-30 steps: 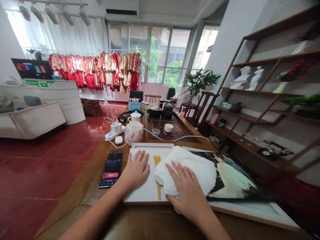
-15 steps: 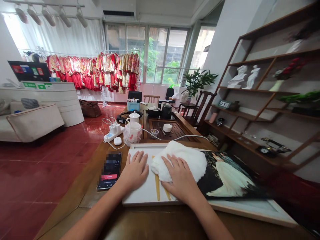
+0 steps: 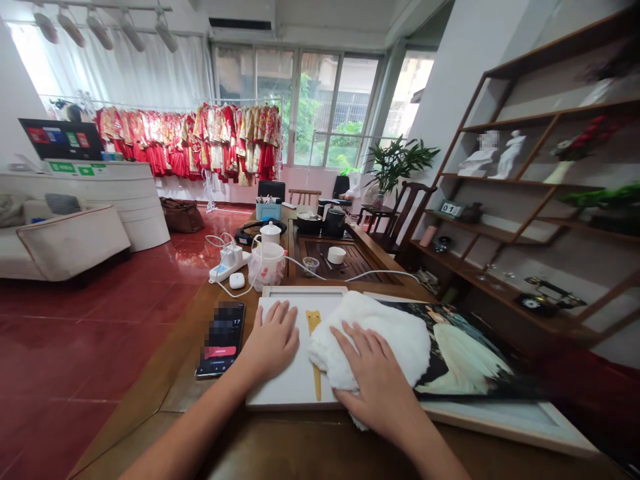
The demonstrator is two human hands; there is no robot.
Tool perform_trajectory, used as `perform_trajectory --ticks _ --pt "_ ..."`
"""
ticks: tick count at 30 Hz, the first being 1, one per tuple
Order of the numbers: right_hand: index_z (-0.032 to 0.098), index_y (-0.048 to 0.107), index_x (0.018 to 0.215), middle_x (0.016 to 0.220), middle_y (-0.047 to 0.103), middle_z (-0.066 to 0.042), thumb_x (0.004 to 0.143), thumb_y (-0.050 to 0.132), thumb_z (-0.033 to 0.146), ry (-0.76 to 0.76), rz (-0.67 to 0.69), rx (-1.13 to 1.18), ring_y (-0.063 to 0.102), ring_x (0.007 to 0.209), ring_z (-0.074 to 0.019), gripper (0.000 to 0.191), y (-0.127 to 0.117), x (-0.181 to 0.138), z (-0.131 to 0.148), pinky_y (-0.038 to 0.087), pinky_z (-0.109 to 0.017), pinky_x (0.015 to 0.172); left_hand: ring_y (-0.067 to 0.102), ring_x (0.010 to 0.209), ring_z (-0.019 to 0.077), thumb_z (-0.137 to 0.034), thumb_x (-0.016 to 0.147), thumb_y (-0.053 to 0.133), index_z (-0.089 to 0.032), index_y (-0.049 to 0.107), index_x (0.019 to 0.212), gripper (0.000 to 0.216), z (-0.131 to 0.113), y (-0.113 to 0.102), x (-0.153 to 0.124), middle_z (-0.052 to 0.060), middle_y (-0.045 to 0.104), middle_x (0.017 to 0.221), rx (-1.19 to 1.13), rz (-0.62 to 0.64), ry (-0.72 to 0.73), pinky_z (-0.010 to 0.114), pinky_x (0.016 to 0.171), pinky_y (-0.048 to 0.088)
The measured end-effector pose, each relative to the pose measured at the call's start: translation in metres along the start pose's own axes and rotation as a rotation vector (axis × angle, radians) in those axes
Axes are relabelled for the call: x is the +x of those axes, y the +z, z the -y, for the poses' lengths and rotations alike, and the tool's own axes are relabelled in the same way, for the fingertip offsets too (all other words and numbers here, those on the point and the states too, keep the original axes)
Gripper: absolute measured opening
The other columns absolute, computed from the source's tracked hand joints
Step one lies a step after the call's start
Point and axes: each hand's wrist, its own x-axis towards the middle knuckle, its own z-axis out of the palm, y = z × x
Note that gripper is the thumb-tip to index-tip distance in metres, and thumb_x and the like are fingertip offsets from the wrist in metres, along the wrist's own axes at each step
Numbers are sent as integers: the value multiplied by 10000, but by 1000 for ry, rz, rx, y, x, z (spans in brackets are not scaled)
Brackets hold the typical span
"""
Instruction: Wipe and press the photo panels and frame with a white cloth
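My left hand [image 3: 274, 339] lies flat, fingers stretched, on the left part of a white panel [image 3: 270, 393]. Under my right hand [image 3: 373, 373] is a fluffy white cloth [image 3: 395, 327]; the fingers are spread and press down on it. Part of the cloth hangs past the panel's near edge. A yellow strip [image 3: 314, 350], tapering toward me, lies on the panel between my hands, its right side partly covered by the cloth. To the right, a framed picture [image 3: 460, 353] shows a pale flowing dress on a dark ground, its left part hidden by the cloth.
A phone [image 3: 223, 340] lies left of the panel on the wooden table [image 3: 180, 393]. Behind stand a white power strip [image 3: 227, 265], a lidded cup [image 3: 270, 233], a white bowl [image 3: 337, 255] on a tea tray [image 3: 325, 269], and a cable [image 3: 383, 273]. Shelves [image 3: 525, 243] rise at right.
My right hand and the white cloth have moved right and toward me. More of one yellow strip's top shows; the second strip is now covered. My left hand stays put.
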Motion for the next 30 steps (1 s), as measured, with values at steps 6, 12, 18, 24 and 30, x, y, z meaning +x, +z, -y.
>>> perform_trajectory --ticks 6,12,18,24,30 --pt "185 442 1387 1403 458 -147 699 601 374 18 11 -1 395 1260 -329 731 4 21 -4 249 -481 1061 233 1405 262 -368 975 247 -213 366 1425 491 0 -1 0 84 331 1509 -6 -1 2 539 1134 159" --pt "163 452 1376 1403 456 -159 717 593 385 38 6 -10 388 1266 -324 710 8 33 -5 243 -473 1066 222 1410 264 -375 974 246 -219 365 1426 492 -1 -2 0 79 317 1517 -12 19 0 539 1133 163" --pt "176 389 1423 1433 423 -139 718 577 354 33 -7 -10 357 1296 -321 751 5 14 -2 242 -475 1077 231 1407 268 -366 973 250 -216 362 1427 491 -1 -2 0 87 320 1514 -8 15 7 553 1127 169" --pt "185 371 1436 1436 422 -131 709 578 343 14 -13 -5 347 1307 -323 772 1 -4 0 239 -485 1082 211 1414 262 -369 971 264 -221 368 1426 490 -1 -2 0 78 323 1514 1 8 -1 535 1138 156" --pt "194 418 1409 1409 452 -135 710 590 380 39 3 -8 378 1278 -335 744 0 4 2 251 -495 1067 219 1412 268 -366 970 253 -207 371 1423 495 -2 -3 0 84 331 1509 -12 11 -2 545 1131 172"
